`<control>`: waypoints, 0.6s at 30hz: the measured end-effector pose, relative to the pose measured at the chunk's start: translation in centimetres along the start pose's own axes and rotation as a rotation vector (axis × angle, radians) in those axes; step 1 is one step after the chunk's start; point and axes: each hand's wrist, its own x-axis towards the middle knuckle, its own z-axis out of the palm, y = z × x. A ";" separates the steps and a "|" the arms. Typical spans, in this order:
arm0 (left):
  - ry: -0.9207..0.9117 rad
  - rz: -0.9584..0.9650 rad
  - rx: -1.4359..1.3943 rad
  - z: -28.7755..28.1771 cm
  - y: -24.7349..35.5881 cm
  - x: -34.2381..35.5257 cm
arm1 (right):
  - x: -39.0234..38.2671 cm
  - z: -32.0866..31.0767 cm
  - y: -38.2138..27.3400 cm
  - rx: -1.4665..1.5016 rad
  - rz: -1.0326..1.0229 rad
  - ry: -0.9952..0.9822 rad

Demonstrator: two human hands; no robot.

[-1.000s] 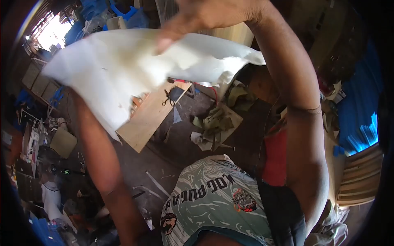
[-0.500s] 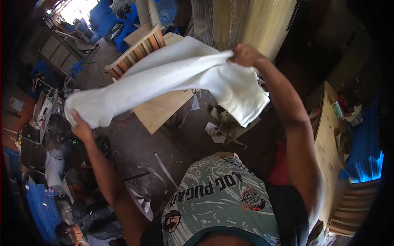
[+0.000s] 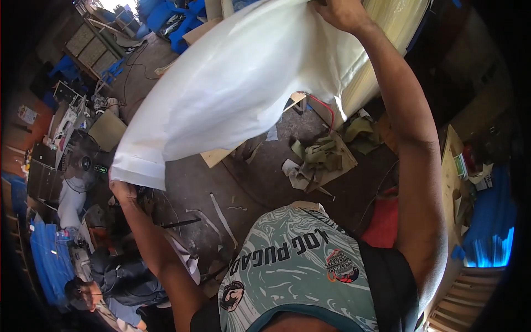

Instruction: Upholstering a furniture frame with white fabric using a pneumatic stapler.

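A large white cloth (image 3: 227,83) is stretched between my two hands, billowing upward and away from me. My left hand (image 3: 123,191) is closed on its near left corner, by a folded, hem-like band. At the top, my right hand (image 3: 345,14) grips the far right edge, with the fingers partly hidden in the fabric. A loose flap hangs below the right hand. Under the cloth, a light plywood board (image 3: 218,156) shows only at its near corner; the rest is covered from sight.
Olive and white scraps (image 3: 321,157) lie on the floor ahead. A wooden bench (image 3: 447,160) runs along the right, near a red object (image 3: 381,224). On the left stand a fan (image 3: 84,163) and clutter. Another person (image 3: 83,293) is at lower left.
My right hand has risen up and away, and the cloth has spread wider and filled with air, covering the slatted wooden piece. The left hand is slightly lower and further right.
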 end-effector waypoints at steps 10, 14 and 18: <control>0.014 -0.120 -0.283 -4.2 -7.5 5.0 | -10.3 7.2 7.0 0.342 -0.182 -0.336; 0.059 -0.114 -0.180 -2.3 -11.9 -0.5 | -18.0 9.0 9.8 0.582 0.104 -0.680; 0.215 -0.235 -0.104 -2.4 -14.9 -5.9 | -21.4 11.2 12.5 0.579 0.123 -0.790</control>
